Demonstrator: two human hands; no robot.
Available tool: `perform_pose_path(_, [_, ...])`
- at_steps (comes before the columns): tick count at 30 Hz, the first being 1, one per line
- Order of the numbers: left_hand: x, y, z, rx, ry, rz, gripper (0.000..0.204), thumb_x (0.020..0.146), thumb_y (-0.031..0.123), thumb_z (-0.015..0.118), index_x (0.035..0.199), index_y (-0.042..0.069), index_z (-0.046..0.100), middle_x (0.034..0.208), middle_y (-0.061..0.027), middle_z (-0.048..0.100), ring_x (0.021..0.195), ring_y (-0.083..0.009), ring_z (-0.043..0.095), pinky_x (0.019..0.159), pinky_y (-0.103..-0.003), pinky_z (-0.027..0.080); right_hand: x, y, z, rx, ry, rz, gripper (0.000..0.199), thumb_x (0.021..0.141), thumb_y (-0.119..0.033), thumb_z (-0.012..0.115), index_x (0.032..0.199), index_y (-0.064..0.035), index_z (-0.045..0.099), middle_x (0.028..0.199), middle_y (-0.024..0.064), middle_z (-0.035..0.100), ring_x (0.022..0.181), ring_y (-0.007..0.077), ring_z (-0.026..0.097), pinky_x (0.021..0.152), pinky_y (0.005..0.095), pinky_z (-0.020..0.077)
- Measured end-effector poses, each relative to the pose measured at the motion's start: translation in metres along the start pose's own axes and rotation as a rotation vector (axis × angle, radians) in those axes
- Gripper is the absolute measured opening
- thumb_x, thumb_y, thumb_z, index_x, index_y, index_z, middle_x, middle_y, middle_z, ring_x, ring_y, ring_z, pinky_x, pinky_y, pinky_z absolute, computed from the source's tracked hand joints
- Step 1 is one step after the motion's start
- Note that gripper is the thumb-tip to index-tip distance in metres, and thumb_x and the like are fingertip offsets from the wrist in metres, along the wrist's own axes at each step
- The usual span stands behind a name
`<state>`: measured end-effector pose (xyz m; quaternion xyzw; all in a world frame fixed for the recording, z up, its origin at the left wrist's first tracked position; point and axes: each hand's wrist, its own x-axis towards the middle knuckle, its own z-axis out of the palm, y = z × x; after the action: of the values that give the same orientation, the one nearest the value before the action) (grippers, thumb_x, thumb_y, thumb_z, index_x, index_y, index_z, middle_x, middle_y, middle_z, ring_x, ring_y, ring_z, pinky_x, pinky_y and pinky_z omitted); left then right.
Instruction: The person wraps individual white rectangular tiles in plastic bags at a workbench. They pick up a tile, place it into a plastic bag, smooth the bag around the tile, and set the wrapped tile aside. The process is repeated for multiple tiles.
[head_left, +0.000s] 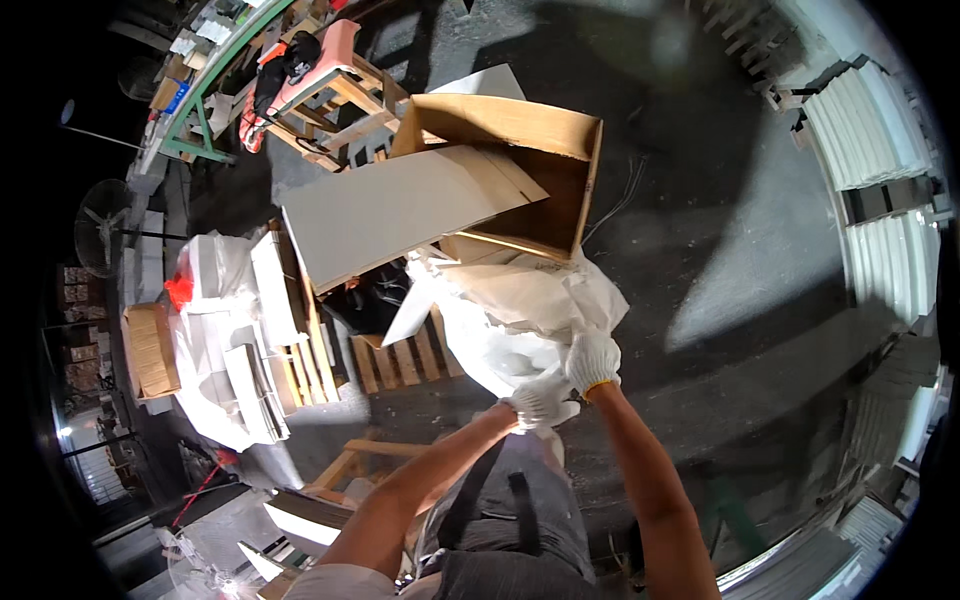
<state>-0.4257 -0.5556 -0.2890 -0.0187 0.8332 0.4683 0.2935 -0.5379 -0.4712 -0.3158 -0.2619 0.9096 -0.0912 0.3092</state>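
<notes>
Both my hands wear white knitted gloves and hold a large, crumpled white plastic bag (500,345) in front of my legs. My right hand (593,361) grips its near right edge. Lower and to the left, my left hand (541,400) is closed on the near edge, with the thumb side toward the right hand. Just beyond the bag stands an open cardboard box (560,190), brown inside. Across its left side lies a loose grey-white cardboard flap or sheet (390,215). The bag's far end meets the near wall of the box; what the bag contains is hidden.
Wooden pallet slats (405,362) lie left of the bag. Further left are plastic-wrapped white stacks (215,340) and a small brown carton (150,350). A wooden stool with a pink top (335,55) stands behind. White stacked panels (865,125) line the right side.
</notes>
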Motion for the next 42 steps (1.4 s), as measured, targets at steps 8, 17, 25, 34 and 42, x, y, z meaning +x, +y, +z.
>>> perform_pose_path(8, [0.027,-0.107,-0.034,0.032,0.018,-0.396,0.066,0.09,0.04,0.053,0.147,0.009,0.04,0.15,-0.0199,0.04,0.139,-0.0332,0.038,0.113,-0.04,0.033,-0.013,0.013,-0.015,0.671,0.363,0.14,0.02,0.088,-0.023,0.066,0.102,-0.008,0.07,0.088,0.0134,0.072,0.084,0.0272,0.071,0.075,0.0344,0.0532])
perform_pose_path(17, [0.074,-0.215,-0.036,0.198,-0.197,-0.933,0.072,0.09,0.051,0.055,0.149,0.012,0.041,0.151,-0.0163,0.041,0.141,-0.0303,0.036,0.116,-0.04,0.03,-0.017,0.01,-0.031,0.63,0.217,0.063,0.024,0.084,-0.021,0.07,0.101,-0.005,0.067,0.092,0.0144,0.071,0.084,0.0309,0.069,0.073,0.0365,0.0528])
perform_pose_path(25, [0.137,-0.188,0.009,0.199,-0.124,-0.627,0.067,0.092,0.042,0.055,0.147,0.007,0.04,0.147,-0.0166,0.046,0.135,-0.0281,0.042,0.113,-0.039,0.033,-0.013,0.015,-0.022,0.804,0.113,-0.054,0.04,0.087,-0.022,0.073,0.119,-0.0019,0.061,0.104,0.0117,0.069,0.092,0.0197,0.068,0.079,0.0305,0.0527])
perform_pose_path(34, [0.157,-0.184,0.018,0.212,-0.075,-0.598,0.061,0.095,0.032,0.055,0.145,0.001,0.04,0.142,-0.0169,0.051,0.129,-0.0258,0.049,0.11,-0.037,0.038,-0.058,0.044,-0.027,0.949,0.166,0.07,0.038,0.089,-0.01,0.068,0.125,0.0016,0.059,0.113,0.0145,0.067,0.102,0.0215,0.066,0.089,0.0331,0.052])
perform_pose_path(42, [0.015,-0.1,-0.093,-0.13,-0.171,-0.405,0.056,0.098,0.023,0.056,0.144,-0.005,0.04,0.138,-0.0172,0.055,0.123,-0.0237,0.055,0.107,-0.035,0.042,-0.168,0.076,-0.037,1.133,0.236,0.333,0.033,0.093,-0.007,0.063,0.124,0.0036,0.059,0.117,0.0151,0.067,0.106,0.0199,0.064,0.091,0.0304,0.0509])
